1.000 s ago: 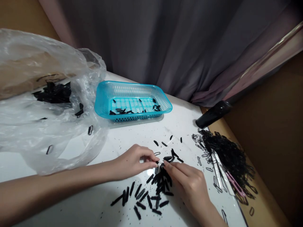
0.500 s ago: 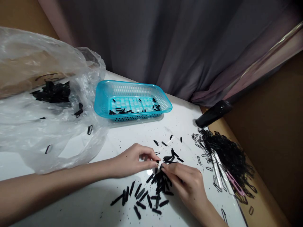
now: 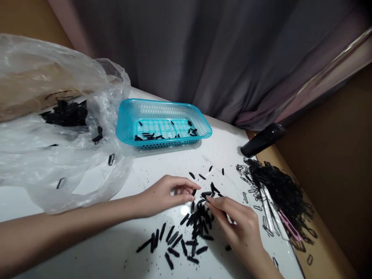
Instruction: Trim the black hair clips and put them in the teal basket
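My left hand (image 3: 171,195) is over the white table, thumb and forefinger curved around a small black strip (image 3: 194,192). Just to its right, my right hand (image 3: 236,223) pinches at a black strip (image 3: 205,194) with thumb and forefinger; its fingertips partly cover that piece. Below and between both hands lies a loose heap of short black strips (image 3: 200,221). More strips (image 3: 173,237) are scattered toward the front, and a few lie beyond the fingertips. Tiny black crumbs dot the table around them.
A blue plastic basket (image 3: 164,142) with some black strips inside stands behind the hands. At left spreads a clear plastic bag (image 3: 113,112) with black pieces. On the right are a pile of black loops (image 3: 283,193), pink tweezers-like tool (image 3: 290,225) and a black cylinder (image 3: 263,140).
My hands have moved apart from where their fingertips met. The right hand has shifted slightly right to a strip at the heap's upper edge; the left forefinger has straightened.
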Tool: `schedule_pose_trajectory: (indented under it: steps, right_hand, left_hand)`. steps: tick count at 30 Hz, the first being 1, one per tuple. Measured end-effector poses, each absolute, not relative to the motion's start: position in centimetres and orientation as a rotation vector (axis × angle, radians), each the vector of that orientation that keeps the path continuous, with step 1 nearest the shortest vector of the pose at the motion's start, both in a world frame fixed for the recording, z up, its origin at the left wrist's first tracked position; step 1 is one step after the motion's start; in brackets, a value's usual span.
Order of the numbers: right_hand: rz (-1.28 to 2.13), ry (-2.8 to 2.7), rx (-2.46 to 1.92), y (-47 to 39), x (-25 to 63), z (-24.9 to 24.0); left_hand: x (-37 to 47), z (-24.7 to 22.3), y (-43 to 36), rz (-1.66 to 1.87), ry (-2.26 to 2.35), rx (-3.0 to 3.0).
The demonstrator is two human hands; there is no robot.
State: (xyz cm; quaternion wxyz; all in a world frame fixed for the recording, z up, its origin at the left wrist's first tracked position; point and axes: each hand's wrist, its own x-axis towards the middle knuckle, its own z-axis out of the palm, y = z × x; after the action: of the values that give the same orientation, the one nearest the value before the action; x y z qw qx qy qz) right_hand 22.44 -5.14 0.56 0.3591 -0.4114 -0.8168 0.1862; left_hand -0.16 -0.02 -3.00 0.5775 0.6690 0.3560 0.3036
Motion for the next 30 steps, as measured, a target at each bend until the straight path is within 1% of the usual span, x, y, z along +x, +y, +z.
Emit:
schedule_pose_trajectory:
  steps: [10, 21, 30]
  right_hand:
    - [0.436, -2.168, -1.114, -5.08, 22.4, -0.1]
    - [0.414, -2.217, -1.121, -5.17, 22.31, 0.14]
    - [0.401, -2.255, -1.139, -5.16, 22.3, -0.09]
  left_hand:
    - [-0.11, -3.19, -0.1, 0.696, 0.858, 1.544]
    - [-0.3, -2.78, -0.17, 0.645, 0.794, 1.695]
    - [-0.2, -3.05, -0.21, 0.698, 0.846, 1.805]
